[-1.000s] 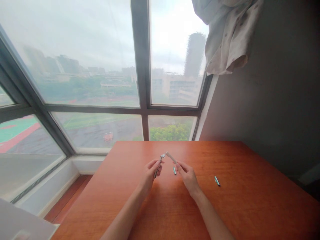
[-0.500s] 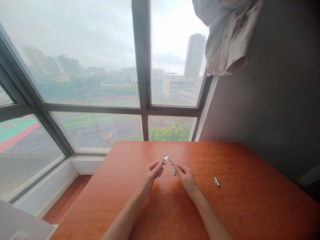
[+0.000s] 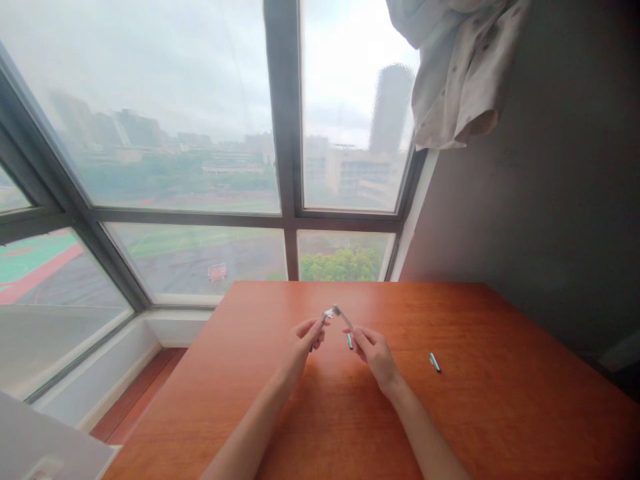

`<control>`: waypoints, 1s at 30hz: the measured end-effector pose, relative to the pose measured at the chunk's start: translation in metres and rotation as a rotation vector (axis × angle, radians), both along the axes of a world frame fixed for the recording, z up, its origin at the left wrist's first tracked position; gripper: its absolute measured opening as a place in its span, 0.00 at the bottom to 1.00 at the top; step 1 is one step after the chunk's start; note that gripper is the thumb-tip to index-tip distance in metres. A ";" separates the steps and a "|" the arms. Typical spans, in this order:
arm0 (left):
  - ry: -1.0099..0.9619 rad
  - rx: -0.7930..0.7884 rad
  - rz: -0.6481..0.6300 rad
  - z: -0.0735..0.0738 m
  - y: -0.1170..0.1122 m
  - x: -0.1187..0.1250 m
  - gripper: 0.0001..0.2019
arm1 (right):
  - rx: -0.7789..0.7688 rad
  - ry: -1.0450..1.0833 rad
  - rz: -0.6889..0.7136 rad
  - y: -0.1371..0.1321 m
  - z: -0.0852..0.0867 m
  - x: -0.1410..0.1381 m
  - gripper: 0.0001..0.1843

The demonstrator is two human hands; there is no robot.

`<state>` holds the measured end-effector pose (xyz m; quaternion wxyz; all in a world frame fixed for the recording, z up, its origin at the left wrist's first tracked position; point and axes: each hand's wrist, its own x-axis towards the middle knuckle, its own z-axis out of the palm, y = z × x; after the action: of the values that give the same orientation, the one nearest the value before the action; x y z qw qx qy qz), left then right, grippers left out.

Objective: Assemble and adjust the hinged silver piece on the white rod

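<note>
At the left, the left hand is closed in a pinch around a dark-handled tool, its silvery head tilted up to the right above the table; since only fingertips seem to bear on the slim handle, a push on the head could twist it round. Just beside that head is the tip of a pale brush-like stick; whether they touch, I cannot tell. A slip there could jab the left fingers. Below the stick lies a small green piece, which a dipping right hand, itself pinched shut on the stick's lower end, could knock away. Farther right, another green piece lies well apart, probably at risk only from a sweeping forearm.
</note>
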<state>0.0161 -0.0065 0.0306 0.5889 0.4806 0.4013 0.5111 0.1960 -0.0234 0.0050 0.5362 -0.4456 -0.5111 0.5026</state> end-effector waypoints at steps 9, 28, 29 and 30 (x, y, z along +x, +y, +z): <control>-0.028 0.009 -0.015 -0.001 -0.001 0.001 0.19 | -0.025 0.074 0.012 -0.002 0.005 0.001 0.27; 0.063 0.051 0.012 0.001 -0.002 0.002 0.22 | -0.114 0.134 0.112 -0.003 0.009 -0.001 0.25; 0.063 0.054 0.013 0.002 -0.002 0.002 0.22 | -0.116 0.140 0.117 -0.003 0.010 -0.001 0.24; 0.061 0.057 0.013 0.002 -0.002 0.001 0.22 | -0.119 0.145 0.120 -0.004 0.010 -0.001 0.24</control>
<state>0.0175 -0.0089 0.0327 0.5591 0.5098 0.4075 0.5113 0.1951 -0.0273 0.0152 0.5133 -0.4077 -0.4661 0.5941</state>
